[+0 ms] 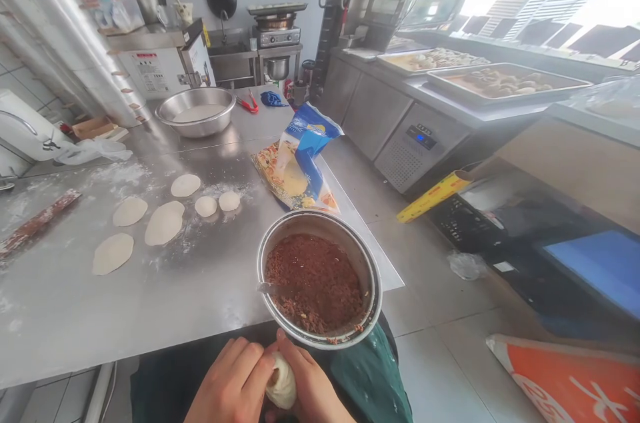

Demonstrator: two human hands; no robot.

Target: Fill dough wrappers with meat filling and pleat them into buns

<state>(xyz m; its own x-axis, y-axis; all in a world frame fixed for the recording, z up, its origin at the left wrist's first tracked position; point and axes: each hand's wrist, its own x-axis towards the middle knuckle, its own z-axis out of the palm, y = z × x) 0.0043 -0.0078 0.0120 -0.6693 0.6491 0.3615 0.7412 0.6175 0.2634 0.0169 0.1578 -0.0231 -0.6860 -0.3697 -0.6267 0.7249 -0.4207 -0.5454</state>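
Low in the view, my left hand (235, 380) and my right hand (313, 383) are both closed around a filled dough bun (283, 386). A small opening in its top shows dark filling, and the fingers of both hands meet at its edge. Just beyond the hands, a metal pot (373, 263) of reddish-brown crumbly filling (317, 276) sits at the table's edge, with a metal utensil handle (270, 288) lying across its left side. Flattened dough rounds (164, 223) and two smaller dough pieces (205, 206) lie on the floured steel table (200, 290).
Behind the pot lies a blue and yellow bag (307, 160). A steel basin (195, 113) and red-handled scissors (249, 103) stand farther back. To the left is a floured rolling pin (37, 223). Trays of dough pieces (510, 83) rest on the right counter.
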